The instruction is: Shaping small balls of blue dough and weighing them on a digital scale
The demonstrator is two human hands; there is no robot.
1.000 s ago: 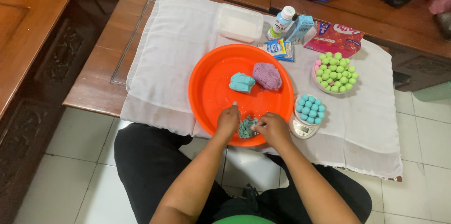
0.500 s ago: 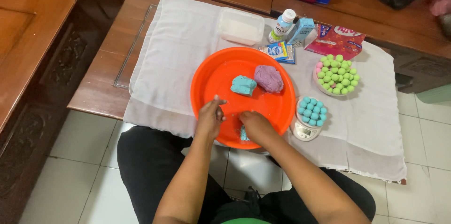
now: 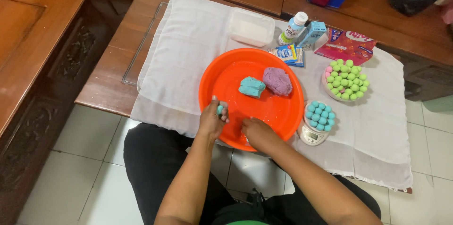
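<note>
A round orange tray lies on a white cloth. On it sit a teal lump of dough and a purple lump of dough. My left hand is at the tray's near left rim, fingers closed on a small teal dough piece. My right hand rests palm down on the tray's near edge, pressing on something I cannot see.
A small scale with several teal balls stands right of the tray. Behind it is a plate of green and pink balls. A white lidded box, a bottle, cartons and packets lie at the back. Tiled floor lies below.
Both hands were together over a bit of teal dough at the tray's near edge. My left hand has since moved left with a small teal piece, and my right hand stayed low on the tray.
</note>
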